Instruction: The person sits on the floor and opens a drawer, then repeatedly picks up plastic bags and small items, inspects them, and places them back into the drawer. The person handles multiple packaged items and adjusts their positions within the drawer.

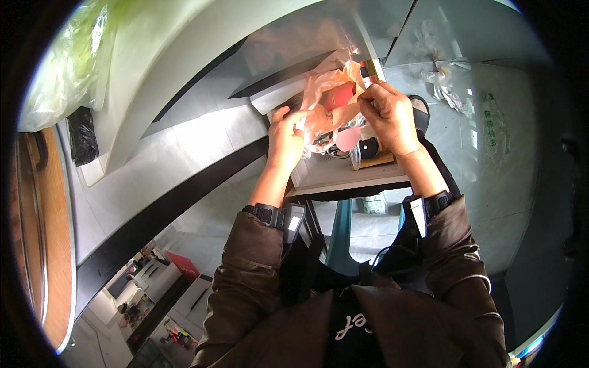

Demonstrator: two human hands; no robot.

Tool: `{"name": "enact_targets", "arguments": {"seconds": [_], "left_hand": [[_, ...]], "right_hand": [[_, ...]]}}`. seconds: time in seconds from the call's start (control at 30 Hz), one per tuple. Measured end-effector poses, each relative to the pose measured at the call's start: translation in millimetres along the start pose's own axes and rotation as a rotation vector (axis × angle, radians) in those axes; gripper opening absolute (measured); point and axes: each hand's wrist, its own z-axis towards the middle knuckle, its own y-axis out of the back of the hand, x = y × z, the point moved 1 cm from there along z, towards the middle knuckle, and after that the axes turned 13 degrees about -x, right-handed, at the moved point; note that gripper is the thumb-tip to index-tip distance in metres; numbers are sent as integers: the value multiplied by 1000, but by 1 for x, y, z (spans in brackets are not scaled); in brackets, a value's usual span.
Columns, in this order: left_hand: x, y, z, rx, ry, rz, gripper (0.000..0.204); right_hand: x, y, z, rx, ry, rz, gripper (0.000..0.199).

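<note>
translucent orange plastic bag, pink disc — brown sleeves

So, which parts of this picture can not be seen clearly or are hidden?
- Head view: the contents of the plastic bag are unclear; a red thing shows through, its kind hidden by crinkled film.
- Left hand and right hand: fingertips buried in the bag.
- Small dark things on the board under the bag: too small to tell.
- Shelf goods at lower left: too small and bent by the lens.
</note>
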Motion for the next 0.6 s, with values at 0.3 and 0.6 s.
{"name": "enact_targets", "arguments": {"seconds": [0.3,0.6], "left_hand": [[-8,7,19,96,210,-430,76],[-24,15,22,26,401,-742,72]], "right_hand": [[-3,-2,3,-5,7,-3,12],[-19,21,17,-45,-100,-114,8]]}}
